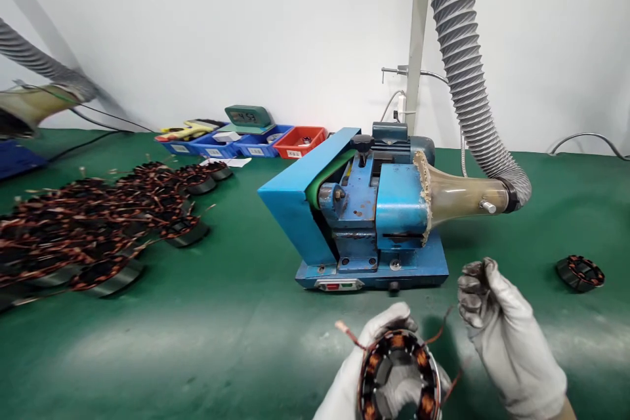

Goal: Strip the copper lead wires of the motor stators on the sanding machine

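A ring-shaped motor stator [422, 359] with copper windings is held by my gloved left hand [347, 377] at the bottom of the head view. Its round opening faces up toward me, and several copper lead wires stick out from the rim. My gloved right hand [506, 335] is raised just right of the stator, apart from it. Its fingers are curled with the thumb against the index finger, and nothing shows between them. Beyond both hands stands a blue belt-driven machine [354, 210] with a red and green switch. A single stator [581, 273] lies on the bench to the right.
Many wound stators [98, 223] crowd the left of the green bench [236, 348]. Blue bins [263, 141], a red bin [301, 141] and a digital clock [249, 116] line the wall. A grey hose [457, 46] drops to the machine's clear hood [457, 197].
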